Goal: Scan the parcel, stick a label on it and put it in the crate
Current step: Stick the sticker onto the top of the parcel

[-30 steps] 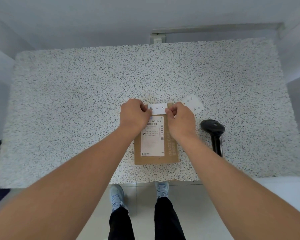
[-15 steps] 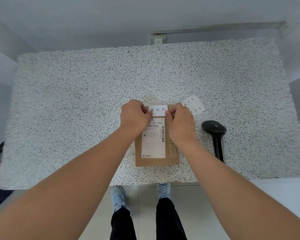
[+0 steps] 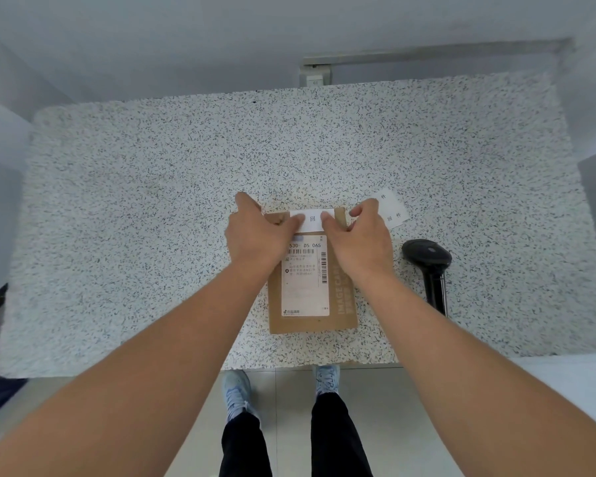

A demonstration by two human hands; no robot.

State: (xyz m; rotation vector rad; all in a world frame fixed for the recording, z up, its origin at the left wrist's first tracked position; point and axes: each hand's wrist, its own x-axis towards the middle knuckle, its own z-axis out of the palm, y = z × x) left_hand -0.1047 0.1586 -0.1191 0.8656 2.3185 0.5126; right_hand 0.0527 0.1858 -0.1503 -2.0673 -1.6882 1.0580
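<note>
A flat brown parcel (image 3: pixel 310 323) with a white shipping label lies near the front edge of the speckled table (image 3: pixel 152 218). Across its far end lies a small white label (image 3: pixel 312 220), flat on the cardboard. My left hand (image 3: pixel 258 235) has its thumb on the label's left end, with the fingers spread over the parcel's far left corner. My right hand (image 3: pixel 362 239) presses its thumb on the label's right end, the index finger lifted. Neither hand grips anything. No crate is in view.
A black handheld scanner (image 3: pixel 427 261) lies on the table just right of the parcel. A white sheet with more labels (image 3: pixel 394 210) sits beyond my right hand. A wall socket (image 3: pixel 315 75) is behind the table. My feet stand below the front edge.
Both hands pinched the label by its ends just above the parcel's far edge. Now the label lies flat on the parcel, the fingers have spread, and both thumbs press on it.
</note>
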